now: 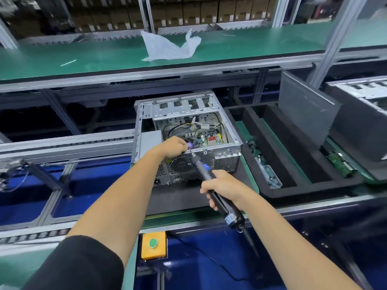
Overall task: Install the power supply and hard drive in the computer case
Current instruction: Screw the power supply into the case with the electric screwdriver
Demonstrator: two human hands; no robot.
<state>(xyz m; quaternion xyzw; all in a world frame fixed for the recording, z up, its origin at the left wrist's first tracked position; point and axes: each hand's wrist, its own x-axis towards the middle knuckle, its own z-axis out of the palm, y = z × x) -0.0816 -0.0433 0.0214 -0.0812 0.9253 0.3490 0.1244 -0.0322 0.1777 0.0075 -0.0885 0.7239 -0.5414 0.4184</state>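
Right hand (222,188) grip wrapped round electric screwdriver (206,173), left hand (174,146) fingers curled at computer case (226,158) rim, contents unclear

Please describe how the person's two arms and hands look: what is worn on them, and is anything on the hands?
Both hands, the left hand and the right hand, are bare: no gloves, and no rings or watch can be seen. The forearms are uncovered too. The left arm has a black sleeve that ends near the elbow. On the right arm no sleeve is in view.
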